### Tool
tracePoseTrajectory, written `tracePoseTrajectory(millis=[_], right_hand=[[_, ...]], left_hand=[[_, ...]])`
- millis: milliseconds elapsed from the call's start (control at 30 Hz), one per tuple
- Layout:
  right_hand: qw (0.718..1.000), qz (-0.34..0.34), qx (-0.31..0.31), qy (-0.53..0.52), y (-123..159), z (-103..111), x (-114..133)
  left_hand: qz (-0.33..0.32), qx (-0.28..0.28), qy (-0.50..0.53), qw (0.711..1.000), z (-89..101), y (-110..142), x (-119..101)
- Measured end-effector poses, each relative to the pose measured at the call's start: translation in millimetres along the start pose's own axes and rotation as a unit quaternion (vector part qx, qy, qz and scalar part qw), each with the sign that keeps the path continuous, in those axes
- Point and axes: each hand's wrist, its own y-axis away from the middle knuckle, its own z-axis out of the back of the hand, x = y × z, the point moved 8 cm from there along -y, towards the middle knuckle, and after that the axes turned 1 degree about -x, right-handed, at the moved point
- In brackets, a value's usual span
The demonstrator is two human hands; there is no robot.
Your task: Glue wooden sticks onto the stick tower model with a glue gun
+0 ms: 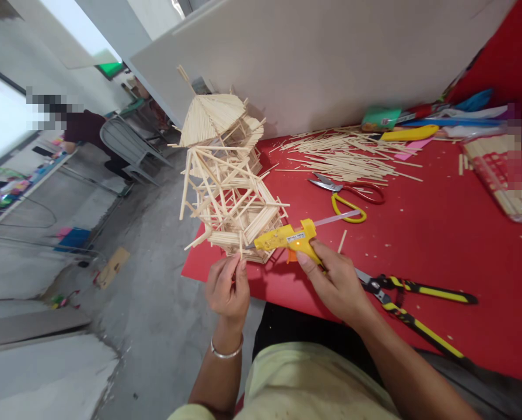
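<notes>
One stick (241,247) is pinched in the left hand (228,289); right hand (337,281) grips glue gun (278,239); slippage could burn adjacent fingertips (242,270).

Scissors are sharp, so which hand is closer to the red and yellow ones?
Right. The right hand, holding the yellow hot-glue gun, is below the scissors in the picture. The left hand, pinching a wooden stick, is farther away, below and well left of them.
</notes>
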Motion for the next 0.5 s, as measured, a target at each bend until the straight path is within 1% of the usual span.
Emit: tracePoseTrajectory(millis=[300,500], right_hand=[[1.000,-0.007,0.012,-0.006,0.8,-2.1,-2.2],[1.000,-0.009,0.011,-0.011,1.7,-2.2,-2.9]], left_hand=[[-0.003,-0.006,0.009,1.000,-0.3,0.4,-0.9],[-0.004,0.003,-0.001,1.000,-0.6,1.4,0.1]])
